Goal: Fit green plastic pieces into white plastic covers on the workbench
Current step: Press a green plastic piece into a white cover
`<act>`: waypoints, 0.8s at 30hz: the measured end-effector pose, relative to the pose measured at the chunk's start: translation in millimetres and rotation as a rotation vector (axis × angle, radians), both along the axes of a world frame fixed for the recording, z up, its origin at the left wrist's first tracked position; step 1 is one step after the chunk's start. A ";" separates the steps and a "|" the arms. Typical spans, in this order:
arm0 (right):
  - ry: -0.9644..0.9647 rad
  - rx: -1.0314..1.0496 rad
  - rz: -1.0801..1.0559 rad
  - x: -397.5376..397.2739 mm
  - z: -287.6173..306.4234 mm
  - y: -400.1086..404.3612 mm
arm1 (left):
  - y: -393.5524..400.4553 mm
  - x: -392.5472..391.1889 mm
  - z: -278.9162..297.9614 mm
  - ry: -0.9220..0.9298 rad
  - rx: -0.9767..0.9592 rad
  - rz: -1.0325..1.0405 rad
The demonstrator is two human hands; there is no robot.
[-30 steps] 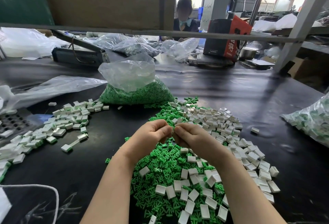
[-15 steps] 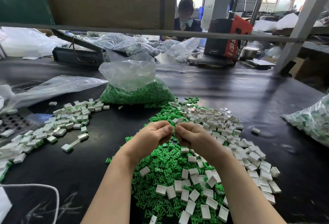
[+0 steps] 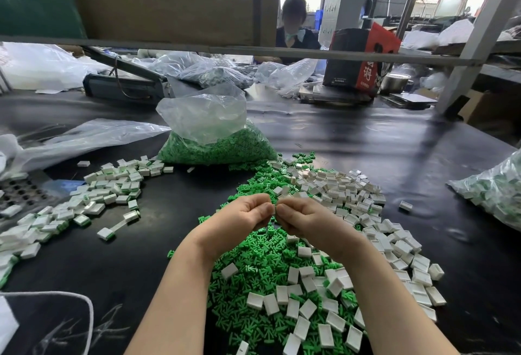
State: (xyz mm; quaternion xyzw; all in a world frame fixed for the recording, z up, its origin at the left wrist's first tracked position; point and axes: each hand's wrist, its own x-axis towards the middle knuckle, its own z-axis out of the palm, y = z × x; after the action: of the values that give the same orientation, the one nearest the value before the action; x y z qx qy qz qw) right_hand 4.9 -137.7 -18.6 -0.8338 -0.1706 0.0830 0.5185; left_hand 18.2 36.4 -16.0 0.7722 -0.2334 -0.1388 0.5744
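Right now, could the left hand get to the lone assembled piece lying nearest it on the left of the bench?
Probably yes. The left hand is pinching something small against the right hand, so it must let go first. Only bare black bench lies between it and the assembled piece.

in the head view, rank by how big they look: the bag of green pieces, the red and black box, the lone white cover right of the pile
1. bag of green pieces
2. red and black box, though it sits farther back, so its true size against the bag is unsure
3. lone white cover, clearly smallest
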 end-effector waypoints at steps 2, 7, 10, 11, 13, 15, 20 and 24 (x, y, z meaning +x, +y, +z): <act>-0.007 -0.037 0.001 -0.5 0.2 -0.1 | 0.3 0.4 0.2 0.008 0.007 -0.013; -0.020 -0.062 0.008 -3.0 2.0 0.9 | 0.8 -0.2 0.6 0.022 0.006 -0.021; -0.025 -0.083 0.013 -3.1 1.7 0.1 | 1.1 -0.8 2.0 0.019 0.026 -0.026; -0.025 -0.091 0.019 -3.0 1.3 -0.2 | 1.7 -0.8 2.3 0.010 0.044 -0.024; -0.017 -0.093 0.029 -2.4 0.1 -0.5 | 3.2 -0.8 2.5 -0.005 0.078 -0.023; 0.001 -0.077 0.036 -1.8 -1.6 -0.4 | 4.7 -0.5 2.5 -0.015 0.113 -0.026; 0.056 -0.013 0.060 -0.5 -4.3 -1.0 | 6.7 0.3 2.3 -0.008 0.129 -0.037; 0.058 -0.024 0.073 -1.1 -3.3 -3.1 | 8.0 0.7 1.4 -0.003 0.136 -0.052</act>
State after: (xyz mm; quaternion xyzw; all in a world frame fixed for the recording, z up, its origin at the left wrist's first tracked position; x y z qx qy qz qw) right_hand 3.9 -140.8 -22.0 -0.8305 -0.1848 0.1278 0.5096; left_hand 18.9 44.3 -14.5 0.8034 -0.2442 -0.1682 0.5164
